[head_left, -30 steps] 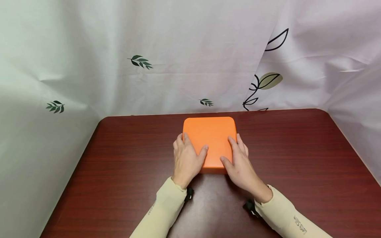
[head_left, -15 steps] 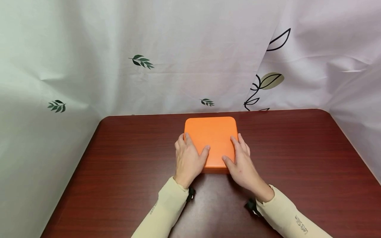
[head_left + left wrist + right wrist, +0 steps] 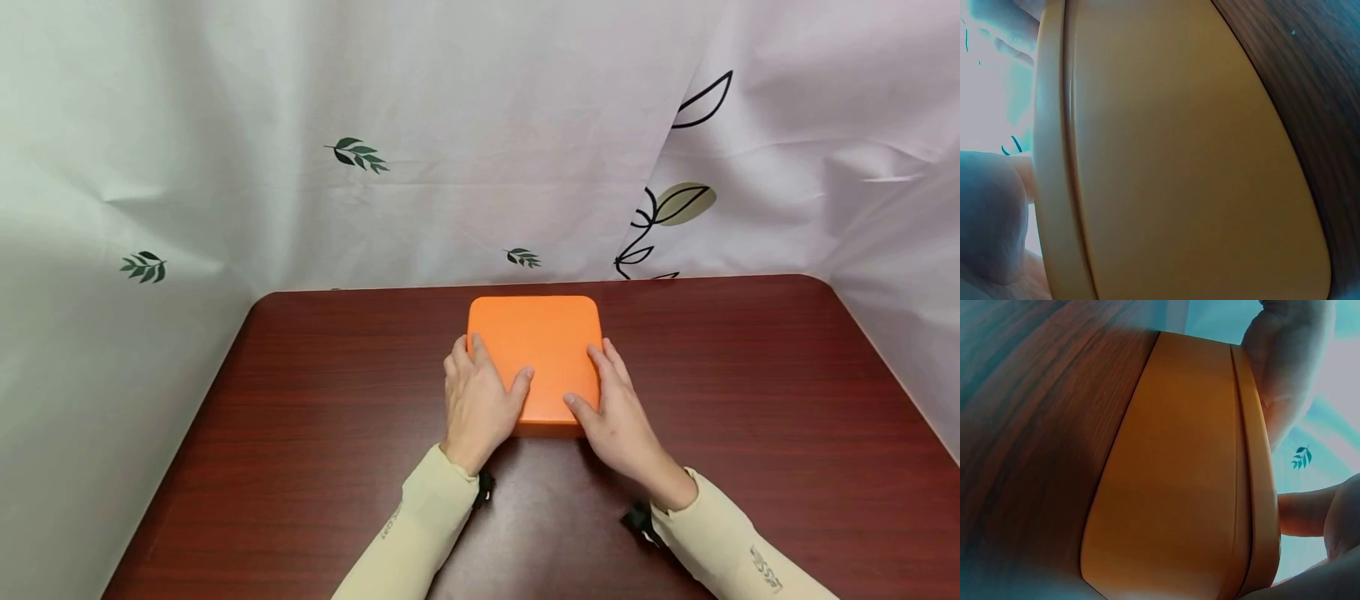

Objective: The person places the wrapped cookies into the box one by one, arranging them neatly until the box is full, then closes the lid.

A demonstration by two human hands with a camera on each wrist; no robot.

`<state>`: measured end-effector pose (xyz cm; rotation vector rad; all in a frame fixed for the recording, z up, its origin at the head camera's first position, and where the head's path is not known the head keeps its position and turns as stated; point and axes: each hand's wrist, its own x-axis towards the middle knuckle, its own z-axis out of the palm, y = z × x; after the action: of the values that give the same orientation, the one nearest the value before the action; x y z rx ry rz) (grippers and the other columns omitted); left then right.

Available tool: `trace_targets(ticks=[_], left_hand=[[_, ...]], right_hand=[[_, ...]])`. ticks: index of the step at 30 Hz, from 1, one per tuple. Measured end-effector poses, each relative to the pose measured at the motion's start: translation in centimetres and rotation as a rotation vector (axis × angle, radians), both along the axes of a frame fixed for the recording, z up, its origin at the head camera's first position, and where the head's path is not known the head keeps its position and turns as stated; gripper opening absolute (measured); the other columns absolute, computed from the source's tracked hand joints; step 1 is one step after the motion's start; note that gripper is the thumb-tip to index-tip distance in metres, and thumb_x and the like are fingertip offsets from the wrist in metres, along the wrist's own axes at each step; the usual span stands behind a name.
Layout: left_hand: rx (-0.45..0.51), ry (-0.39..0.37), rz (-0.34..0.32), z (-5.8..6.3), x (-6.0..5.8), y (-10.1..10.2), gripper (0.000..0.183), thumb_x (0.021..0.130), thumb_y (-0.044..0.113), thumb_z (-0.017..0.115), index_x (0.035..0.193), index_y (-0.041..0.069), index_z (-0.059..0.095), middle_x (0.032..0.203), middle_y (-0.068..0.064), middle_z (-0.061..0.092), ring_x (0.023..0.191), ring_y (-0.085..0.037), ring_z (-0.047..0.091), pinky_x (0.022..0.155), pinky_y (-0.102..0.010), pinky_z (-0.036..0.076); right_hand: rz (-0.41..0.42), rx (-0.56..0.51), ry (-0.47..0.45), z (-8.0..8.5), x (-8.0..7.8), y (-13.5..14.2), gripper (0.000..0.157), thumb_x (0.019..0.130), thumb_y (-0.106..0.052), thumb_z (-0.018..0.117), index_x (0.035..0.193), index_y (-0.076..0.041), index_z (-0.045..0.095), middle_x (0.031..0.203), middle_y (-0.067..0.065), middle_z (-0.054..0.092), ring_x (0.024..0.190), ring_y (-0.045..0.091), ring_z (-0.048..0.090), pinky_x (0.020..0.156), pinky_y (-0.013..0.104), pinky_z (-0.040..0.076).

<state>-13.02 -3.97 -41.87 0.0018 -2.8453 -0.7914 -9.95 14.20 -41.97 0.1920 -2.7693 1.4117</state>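
A square orange box with rounded corners sits on the dark red wooden table toward its far side. My left hand holds the box's left side near the front corner, its thumb lying on top. On the opposite side my right hand grips in a matching way, thumb over the top and fingers along the right edge. In the left wrist view a seam runs below the rim of the lid, which looks closed. The right wrist view shows the box's tall front wall meeting the table. Some fingertips are hidden behind the sides.
The wooden table spreads out around the box. White cloth printed with leaves hangs behind it and along both sides. Pale sleeves and dark wrist straps cover the forearms.
Box and both hands have shifted very slightly to the right. The head view has also moved a little. The grip looks the same throughout.
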Motion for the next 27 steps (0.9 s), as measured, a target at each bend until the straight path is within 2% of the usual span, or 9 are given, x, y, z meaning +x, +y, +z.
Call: trace_targets(ticks=[11, 15, 22, 27], left_hand=[[-0.069, 0.039, -0.005, -0.2, 0.0, 0.1, 0.091, 0.089, 0.053, 0.071, 0.147, -0.010, 0.042, 0.138, -0.032, 0.043, 0.118, -0.044, 0.044, 0.096, -0.049, 0.044], [-0.086, 0.049, -0.016, -0.3, -0.1, -0.1, 0.091, 0.088, 0.054, 0.071, 0.147, -0.010, 0.042, 0.137, -0.032, 0.043, 0.115, -0.043, 0.045, 0.094, -0.048, 0.045], [-0.082, -0.038, -0.050, 0.2, -0.5, -0.6, 0.097, 0.089, 0.059, 0.068, 0.153, -0.005, 0.035, 0.146, -0.032, 0.041, 0.113, -0.044, 0.043, 0.094, -0.048, 0.044], [-0.087, -0.099, -0.053, 0.3, -0.7, -0.9, 0.102, 0.087, 0.065, 0.066, 0.156, -0.001, 0.030, 0.143, -0.029, 0.045, 0.112, -0.041, 0.043, 0.092, -0.045, 0.045]], right_hand=[[0.038, 0.015, -0.007, 0.4, -0.5, 1.0, 0.073, 0.098, -0.008, 0.064, 0.155, 0.010, 0.022, 0.162, 0.029, 0.015, 0.150, 0.042, 0.015, 0.116, 0.060, 0.021], [0.045, 0.016, -0.037, 0.5, -0.6, 1.1, 0.072, 0.099, -0.008, 0.062, 0.155, 0.010, 0.021, 0.163, 0.028, 0.013, 0.150, 0.042, 0.013, 0.116, 0.060, 0.021], [0.050, 0.007, -0.051, 0.3, -0.7, 1.0, 0.074, 0.099, -0.011, 0.061, 0.156, 0.010, 0.019, 0.164, 0.027, 0.009, 0.150, 0.042, 0.010, 0.115, 0.062, 0.019], [0.045, 0.040, -0.062, 0.4, -0.8, 0.9, 0.078, 0.098, -0.017, 0.065, 0.156, 0.009, 0.019, 0.164, 0.027, 0.008, 0.150, 0.044, 0.008, 0.114, 0.063, 0.020]])
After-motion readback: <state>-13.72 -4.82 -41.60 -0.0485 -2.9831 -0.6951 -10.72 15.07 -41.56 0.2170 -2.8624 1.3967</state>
